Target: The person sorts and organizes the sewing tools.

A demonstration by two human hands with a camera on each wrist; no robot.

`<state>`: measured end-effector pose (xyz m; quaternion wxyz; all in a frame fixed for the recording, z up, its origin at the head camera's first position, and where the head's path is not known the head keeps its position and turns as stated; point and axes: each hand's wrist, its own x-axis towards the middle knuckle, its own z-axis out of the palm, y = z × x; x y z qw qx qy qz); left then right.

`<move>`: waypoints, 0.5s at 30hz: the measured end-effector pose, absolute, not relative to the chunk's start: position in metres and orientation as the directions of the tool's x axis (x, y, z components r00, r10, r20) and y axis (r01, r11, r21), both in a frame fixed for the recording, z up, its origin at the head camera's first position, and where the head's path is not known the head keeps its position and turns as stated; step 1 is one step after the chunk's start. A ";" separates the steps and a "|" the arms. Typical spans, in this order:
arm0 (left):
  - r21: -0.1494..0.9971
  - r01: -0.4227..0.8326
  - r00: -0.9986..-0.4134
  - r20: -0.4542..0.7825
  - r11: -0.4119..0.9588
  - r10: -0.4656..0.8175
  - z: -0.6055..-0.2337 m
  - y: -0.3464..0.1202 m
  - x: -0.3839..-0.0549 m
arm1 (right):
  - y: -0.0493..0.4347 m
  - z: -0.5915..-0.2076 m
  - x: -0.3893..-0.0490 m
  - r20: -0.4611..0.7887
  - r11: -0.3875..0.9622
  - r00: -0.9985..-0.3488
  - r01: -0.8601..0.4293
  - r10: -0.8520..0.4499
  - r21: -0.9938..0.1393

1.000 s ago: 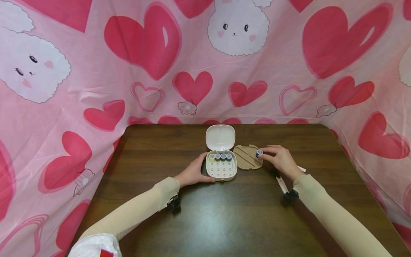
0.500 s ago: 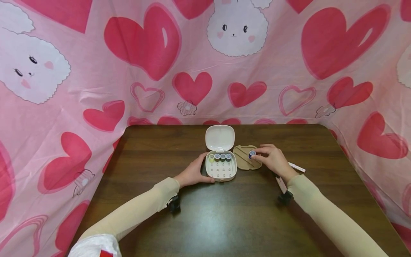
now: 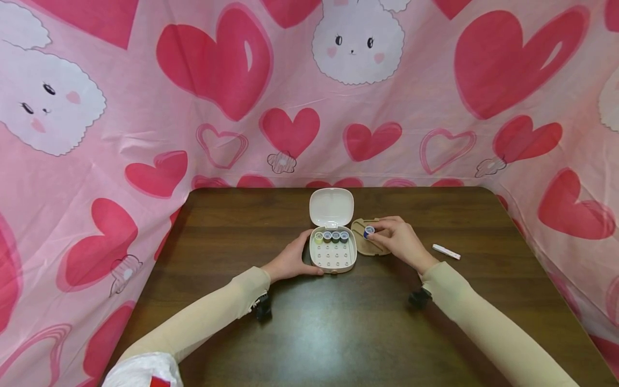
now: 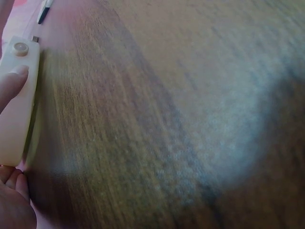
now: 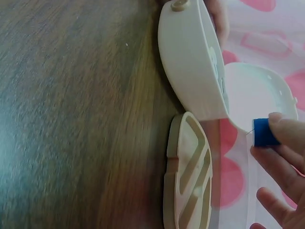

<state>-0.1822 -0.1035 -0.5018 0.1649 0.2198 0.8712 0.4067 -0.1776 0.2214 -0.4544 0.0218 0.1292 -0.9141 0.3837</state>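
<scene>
A small white sewing box (image 3: pixel 333 256) stands with its lid (image 3: pixel 331 207) raised. Along its back row sit several thread spools (image 3: pixel 336 237), one yellow and the others dark; bare pegs fill the rows in front. My left hand (image 3: pixel 291 259) grips the box from its left side, thumb at the front near the round catch (image 4: pixel 20 48). Between thumb and fingers, my right hand (image 3: pixel 403 243) pinches a blue thread spool (image 5: pixel 263 132) with a loose thread end. This spool is over the beige tray insert (image 5: pixel 193 181), which lies on the table just right of the box.
A slim white stick-like item (image 3: pixel 446 251) lies on the brown wooden table (image 3: pixel 309 333), right of my right hand. A pink heart-print cloth (image 3: pixel 290 80) hangs behind the table and along its sides.
My right hand has moved left with the blue thread spool, across the beige insert toward the box. The white item at right has come into fuller view. My left hand stays put.
</scene>
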 end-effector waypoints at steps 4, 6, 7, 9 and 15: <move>0.779 0.250 -0.847 -0.112 0.575 0.519 -0.502 -0.104 -0.183 | 0.214 -0.454 -0.179 0.128 0.660 -0.968 -0.241 -0.215 -0.711; 0.781 0.247 -0.847 -0.112 0.573 0.519 -0.501 -0.104 -0.182 | 0.211 -0.455 -0.180 0.123 0.659 -0.970 -0.234 -0.211 -0.715; 0.783 0.246 -0.848 -0.112 0.572 0.518 -0.501 -0.104 -0.182 | 0.209 -0.455 -0.180 0.120 0.658 -0.970 -0.231 -0.210 -0.717; 0.786 0.242 -0.848 -0.112 0.568 0.517 -0.502 -0.104 -0.182 | 0.206 -0.455 -0.181 0.110 0.654 -0.972 -0.221 -0.207 -0.723; 0.787 0.248 -0.848 -0.104 0.565 0.519 -0.503 -0.104 -0.182 | 0.196 -0.454 -0.182 0.131 0.644 -0.965 -0.250 -0.228 -0.723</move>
